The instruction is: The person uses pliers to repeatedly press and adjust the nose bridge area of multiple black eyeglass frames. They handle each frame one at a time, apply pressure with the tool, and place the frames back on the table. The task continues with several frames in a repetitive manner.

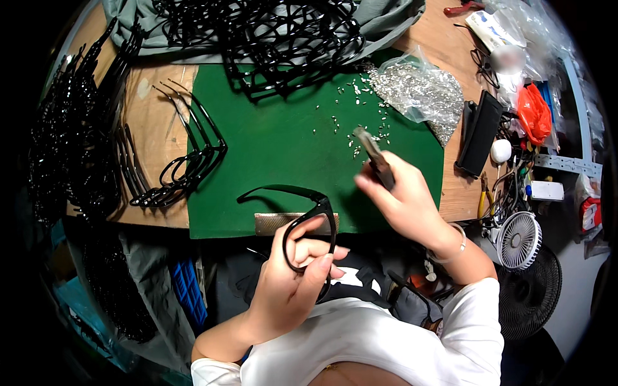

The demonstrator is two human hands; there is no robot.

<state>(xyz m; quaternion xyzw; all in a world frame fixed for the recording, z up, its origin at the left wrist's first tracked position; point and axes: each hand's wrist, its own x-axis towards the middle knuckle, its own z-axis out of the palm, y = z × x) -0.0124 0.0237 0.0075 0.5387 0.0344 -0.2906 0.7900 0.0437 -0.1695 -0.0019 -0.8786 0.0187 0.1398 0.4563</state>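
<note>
Bag point(421, 93) right, apparently partly on mat point(277, 148)

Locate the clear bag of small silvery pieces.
In the head view, the bag lies at the upper right corner of the green mat, beyond the right hand.

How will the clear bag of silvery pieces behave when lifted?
The clear bag looks floppy: it lies creased and slumped. It's probably fairly heavy, given the heaped silvery pieces inside. It may spill: loose bits lie beside it.
</note>
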